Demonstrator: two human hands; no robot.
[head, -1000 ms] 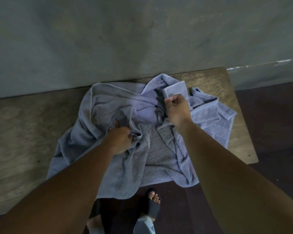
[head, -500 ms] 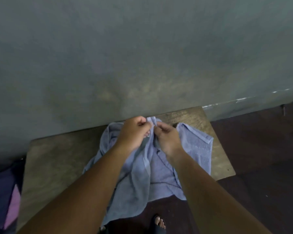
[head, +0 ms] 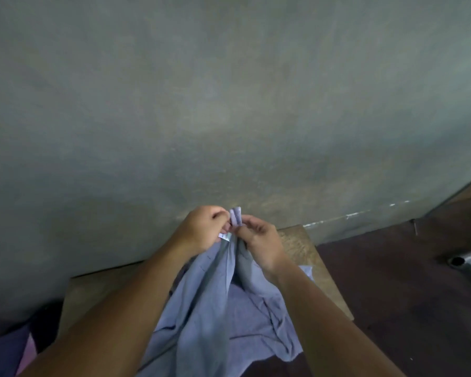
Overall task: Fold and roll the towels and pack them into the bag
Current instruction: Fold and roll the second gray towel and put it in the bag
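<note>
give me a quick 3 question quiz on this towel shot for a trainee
1. True or false: both hands pinch the towel at its raised edge.
2. Where does the towel's lower part rest? A) on the wooden table B) on the floor C) in a bag
3. What small white thing shows just below the left hand?

Key:
1. True; the left hand and right hand meet at the top edge.
2. A
3. A tag on the towel.
</note>
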